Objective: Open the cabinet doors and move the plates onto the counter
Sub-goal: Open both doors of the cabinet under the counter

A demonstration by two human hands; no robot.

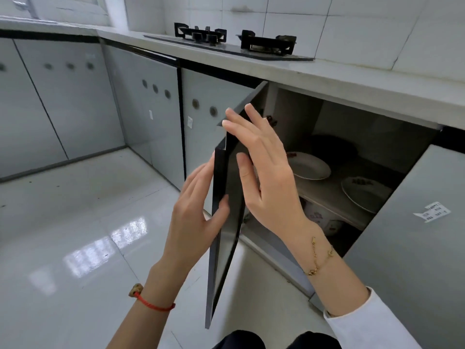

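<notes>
A grey cabinet door [227,230] with a dark edge stands swung out towards me, seen almost edge-on. My left hand [198,207] grips its free edge, thumb on the inner side. My right hand [266,172] lies flat against the inner face, fingers spread. Inside the cabinet, on a pale shelf [327,195], sit two white plates: one [309,166] at the left, another [364,192] at the right with a dark pattern. A dark pan-like shape [334,147] lies behind them. A patterned white bowl [324,220] rests under the shelf.
The pale counter [364,79] runs above the cabinet, with a black gas hob [234,42] on it. The neighbouring door [412,248] at the right is shut and carries a sticker. More grey doors line the left. Glossy white floor tiles [88,235] spread below.
</notes>
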